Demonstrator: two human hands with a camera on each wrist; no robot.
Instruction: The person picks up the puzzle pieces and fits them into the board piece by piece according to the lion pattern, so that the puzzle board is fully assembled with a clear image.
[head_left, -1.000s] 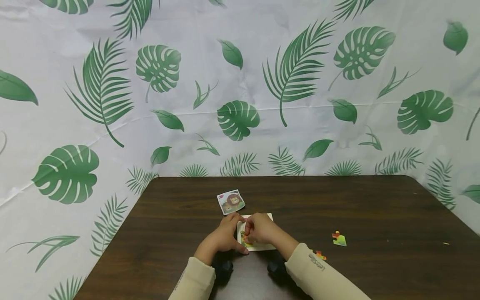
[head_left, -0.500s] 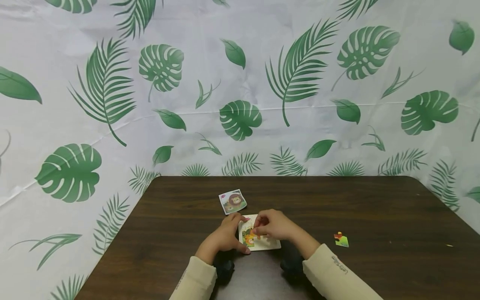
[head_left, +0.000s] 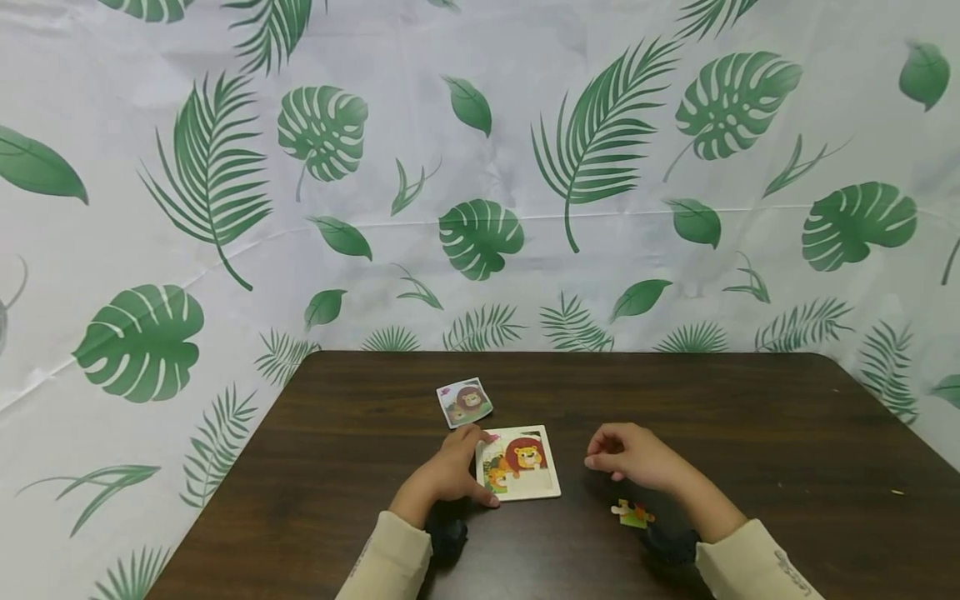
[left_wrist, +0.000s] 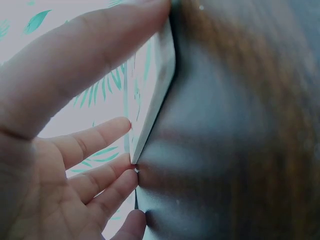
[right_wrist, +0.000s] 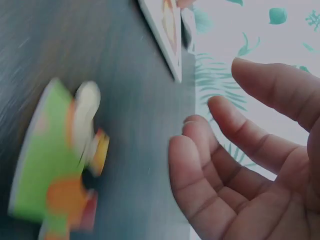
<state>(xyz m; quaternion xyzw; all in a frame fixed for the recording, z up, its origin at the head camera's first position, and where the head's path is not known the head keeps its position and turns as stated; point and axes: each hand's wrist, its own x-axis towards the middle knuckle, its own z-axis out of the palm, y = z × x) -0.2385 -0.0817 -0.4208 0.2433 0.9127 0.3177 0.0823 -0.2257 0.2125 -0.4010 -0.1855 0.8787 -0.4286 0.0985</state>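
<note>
A square puzzle board (head_left: 557,493) with a pale rim lies on the table, showing a lion and a smaller orange animal. Bare pale backing (head_left: 534,481) shows in its lower right part. My left hand (head_left: 448,472) holds the board's left side, thumb at the near corner and fingers at the far one. Nothing is between the fingers of my right hand (head_left: 633,456), which hovers right of the board, its fingers loosely bent. Below it lies a green and orange jigsaw piece (head_left: 633,514), seen close and blurred in the right wrist view as a green piece (right_wrist: 45,155).
A small picture card (head_left: 465,402) with a lion lies behind the board. The dark wooden table (head_left: 375,392) reaches back to a leaf-print cloth (head_left: 405,108). Dark wrist devices (head_left: 447,542) sit under both wrists.
My right hand has come off the board and moved right, uncovering the lion picture. A piece at the right is now hidden by that arm, and the nearer one shows. My left hand stays put.
</note>
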